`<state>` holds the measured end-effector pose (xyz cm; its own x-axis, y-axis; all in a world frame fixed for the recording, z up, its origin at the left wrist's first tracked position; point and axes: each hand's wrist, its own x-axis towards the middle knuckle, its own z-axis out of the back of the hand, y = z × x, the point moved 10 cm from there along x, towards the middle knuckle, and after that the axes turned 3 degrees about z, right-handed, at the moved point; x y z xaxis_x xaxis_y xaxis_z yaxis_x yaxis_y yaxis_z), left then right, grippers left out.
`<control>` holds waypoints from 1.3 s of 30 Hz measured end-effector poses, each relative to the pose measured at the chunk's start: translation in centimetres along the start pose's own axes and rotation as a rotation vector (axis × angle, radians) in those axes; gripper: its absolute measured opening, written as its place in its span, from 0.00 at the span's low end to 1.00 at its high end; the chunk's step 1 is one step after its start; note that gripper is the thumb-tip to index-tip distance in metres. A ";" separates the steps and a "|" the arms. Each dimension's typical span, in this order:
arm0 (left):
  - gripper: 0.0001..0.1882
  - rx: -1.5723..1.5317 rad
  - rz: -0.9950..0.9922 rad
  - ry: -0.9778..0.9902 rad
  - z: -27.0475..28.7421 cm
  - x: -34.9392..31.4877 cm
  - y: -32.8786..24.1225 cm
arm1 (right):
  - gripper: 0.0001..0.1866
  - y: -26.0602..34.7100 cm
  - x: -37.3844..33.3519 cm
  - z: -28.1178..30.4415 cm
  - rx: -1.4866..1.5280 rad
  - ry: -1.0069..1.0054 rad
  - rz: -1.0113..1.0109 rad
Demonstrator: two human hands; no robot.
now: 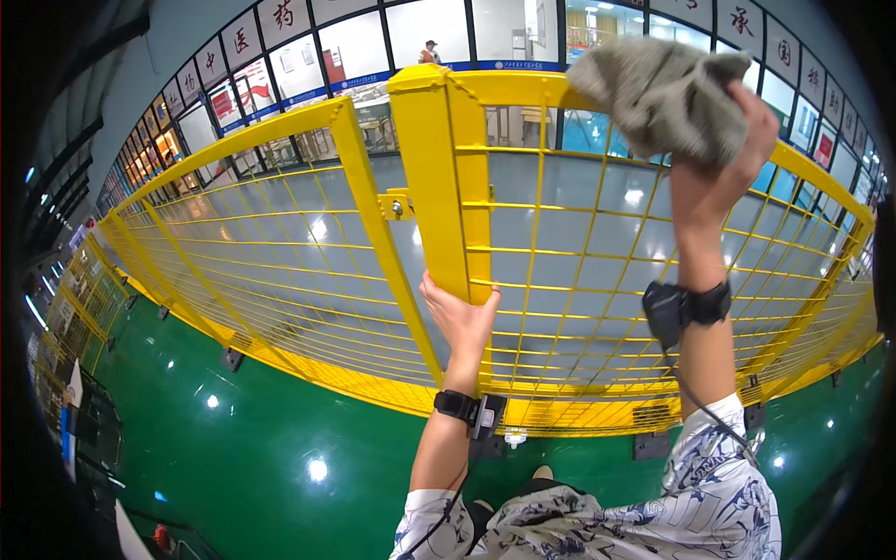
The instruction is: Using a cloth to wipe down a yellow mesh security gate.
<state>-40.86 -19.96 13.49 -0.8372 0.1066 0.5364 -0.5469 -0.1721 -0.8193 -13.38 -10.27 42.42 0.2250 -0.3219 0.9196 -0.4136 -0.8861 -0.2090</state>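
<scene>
A crumpled grey cloth is in my right hand, raised at the upper right. It lies over the top rail of a yellow mesh fence, hiding part of it. Fingers of that hand press on the cloth's right side. Lower down, my left hand is closed round the edge of the upright yellow post, its thumb toward the wire mesh; some fingertips are hidden behind the post. Each wrist wears a black strap with a small device and a cable.
Another fence panel runs off to the left, joined to the post by a bracket. Black feet hold the fence on the green floor. Beyond are a grey floor, glass-fronted rooms and a distant person. Equipment stands at lower left.
</scene>
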 end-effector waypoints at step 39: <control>0.52 0.026 -0.097 0.006 0.6 -0.6 -0.5 | 0.32 -2.4 -5.5 2.9 -0.141 0.379 0.055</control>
<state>-40.09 -20.52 13.69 -0.7804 0.1294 0.6117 -0.6250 -0.1866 -0.7580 -11.11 -7.30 36.89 -0.1315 -0.1988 0.9712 -0.5390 -0.8079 -0.2383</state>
